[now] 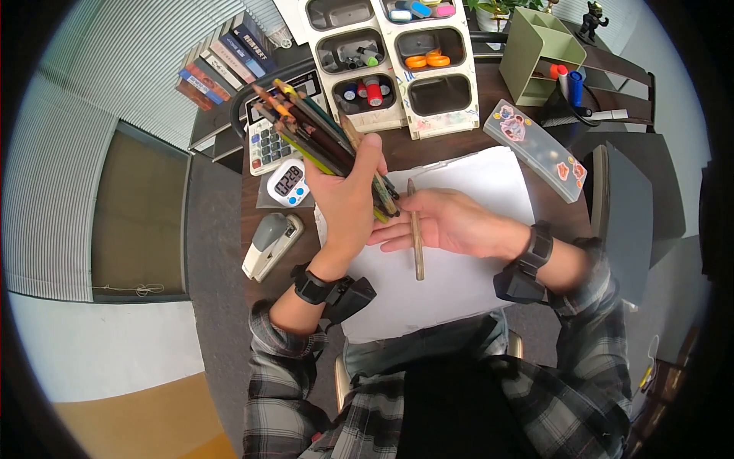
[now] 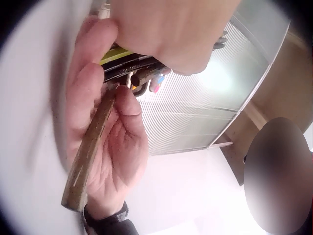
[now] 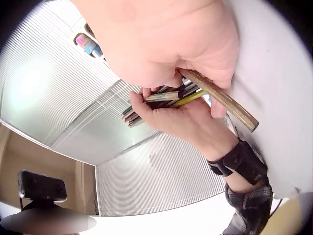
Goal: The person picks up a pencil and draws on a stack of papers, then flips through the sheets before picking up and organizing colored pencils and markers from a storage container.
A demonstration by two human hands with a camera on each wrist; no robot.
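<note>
My left hand (image 1: 348, 199) grips a thick bundle of colored pencils (image 1: 306, 126), tips pointing up and away to the left. Their lower ends come out below the palm, right by the fingers of my right hand (image 1: 466, 222). That right hand pinches one brownish pencil (image 1: 417, 245) under its thumb, across the extended fingers, over the white paper (image 1: 474, 283). In the left wrist view this pencil (image 2: 88, 156) slants down, its blunt end toward the camera. A yellow-green pencil (image 3: 190, 98) shows among the bundle in the right wrist view.
Left of the paper are a stapler (image 1: 271, 245), a digital timer (image 1: 288, 182) and a calculator (image 1: 267, 145). Behind stands a compartment organizer (image 1: 409, 84) with markers and tape rolls. A clear pencil case (image 1: 539, 149), a pen cup (image 1: 562, 111) and a green holder (image 1: 527, 65) lie right.
</note>
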